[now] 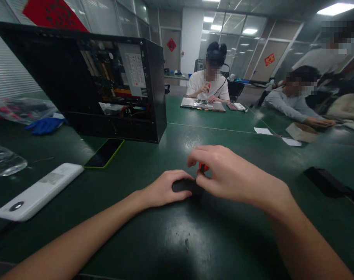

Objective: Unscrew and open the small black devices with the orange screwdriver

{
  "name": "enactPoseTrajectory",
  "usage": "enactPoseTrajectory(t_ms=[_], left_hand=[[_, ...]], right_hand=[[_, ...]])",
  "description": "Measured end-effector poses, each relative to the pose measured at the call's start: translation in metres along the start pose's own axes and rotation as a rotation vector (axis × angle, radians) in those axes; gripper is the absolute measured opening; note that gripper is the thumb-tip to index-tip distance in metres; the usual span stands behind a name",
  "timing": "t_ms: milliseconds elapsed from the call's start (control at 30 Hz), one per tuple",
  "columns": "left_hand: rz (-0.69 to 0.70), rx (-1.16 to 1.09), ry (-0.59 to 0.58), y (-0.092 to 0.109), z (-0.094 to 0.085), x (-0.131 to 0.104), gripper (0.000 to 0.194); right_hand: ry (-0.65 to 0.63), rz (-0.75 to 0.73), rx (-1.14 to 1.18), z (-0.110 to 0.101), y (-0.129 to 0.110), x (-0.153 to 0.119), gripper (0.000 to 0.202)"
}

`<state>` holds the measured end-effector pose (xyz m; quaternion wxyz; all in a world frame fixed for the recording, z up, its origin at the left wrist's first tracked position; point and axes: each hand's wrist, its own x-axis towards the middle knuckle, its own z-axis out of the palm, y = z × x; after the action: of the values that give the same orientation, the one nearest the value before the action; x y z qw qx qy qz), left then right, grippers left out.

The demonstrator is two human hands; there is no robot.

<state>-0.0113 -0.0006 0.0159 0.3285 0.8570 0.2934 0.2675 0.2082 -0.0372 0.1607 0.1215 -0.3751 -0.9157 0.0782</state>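
In the middle of the green table [177, 229], my left hand [163, 188] is closed around a small black rounded object [183, 185] that looks like a computer mouse. Its thumb lies along the near side and its fingers over the far side. Right above that object's right end, my right hand [226, 171] pinches a small red-and-black tool [203, 167], which looks like a screwdriver handle. My fingers cover most of it, and its tip is hidden. The far end of the black object is also covered by my right hand.
An opened black computer case [153, 89] stands at the left. Near it lie a phone [105, 153], a white oblong device [39, 190], a blue glove [45, 125] and clear plastic [4, 157]. A black object [325, 181] lies at right. Across the table, a person [210, 83] works on a flat panel.
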Motion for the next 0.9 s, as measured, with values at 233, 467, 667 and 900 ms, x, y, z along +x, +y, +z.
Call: enactPoseTrajectory(t_ms=[233, 467, 667, 900], left_hand=[[-0.009, 0.020, -0.011, 0.000, -0.001, 0.000, 0.037], [0.002, 0.024, -0.009, -0.001, -0.001, 0.000, 0.036], [0.026, 0.031, -0.039, 0.000, -0.004, 0.000, 0.037], [0.044, 0.094, -0.131, -0.002, -0.021, -0.001, 0.045]], right_hand=[[0.035, 0.255, -0.428, 0.002, 0.008, 0.006, 0.029], [-0.007, 0.063, -0.152, -0.007, 0.016, -0.004, 0.017], [-0.065, 0.072, -0.122, -0.013, 0.015, -0.012, 0.013], [-0.008, 0.122, -0.144, -0.008, 0.018, -0.003, 0.012]])
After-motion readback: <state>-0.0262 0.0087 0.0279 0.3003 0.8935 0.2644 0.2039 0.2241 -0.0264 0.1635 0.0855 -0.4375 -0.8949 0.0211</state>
